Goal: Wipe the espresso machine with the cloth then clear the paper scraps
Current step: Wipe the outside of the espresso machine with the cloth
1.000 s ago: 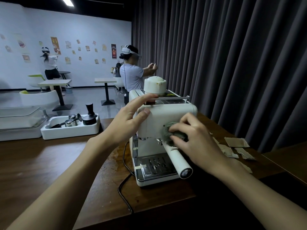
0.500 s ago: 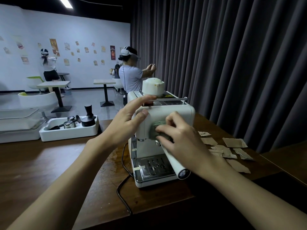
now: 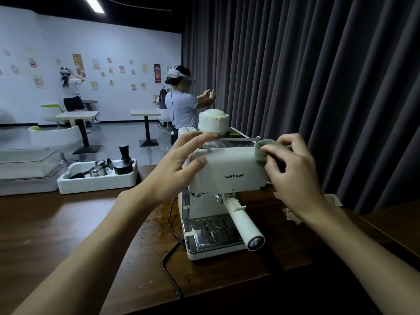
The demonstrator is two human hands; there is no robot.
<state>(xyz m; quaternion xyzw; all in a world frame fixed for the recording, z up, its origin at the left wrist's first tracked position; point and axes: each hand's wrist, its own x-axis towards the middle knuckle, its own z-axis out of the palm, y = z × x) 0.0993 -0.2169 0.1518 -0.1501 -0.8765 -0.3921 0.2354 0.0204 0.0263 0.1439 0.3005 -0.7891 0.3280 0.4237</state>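
Observation:
A cream espresso machine (image 3: 227, 176) stands on the dark wooden table (image 3: 68, 223), its portafilter handle (image 3: 245, 226) pointing toward me. My left hand (image 3: 177, 169) rests on the machine's upper left corner, fingers spread over the top edge and thumb on the front. My right hand (image 3: 293, 173) presses a grey-green cloth (image 3: 263, 153) against the machine's upper right corner. Pale paper scraps (image 3: 293, 215) lie on the table to the right of the machine, mostly hidden behind my right wrist.
A black power cord (image 3: 169, 264) runs off the table's front edge. At the left stand a white tray (image 3: 97, 185) with a tamper and metal cups and a clear-lidded box (image 3: 25, 164). A dark curtain (image 3: 318, 87) hangs behind. A person wearing a headset (image 3: 181, 105) stands beyond the machine.
My right hand has carried the cloth from the machine's lower front, near the brew head, up and right to its upper right corner. My left hand has stayed on the top left.

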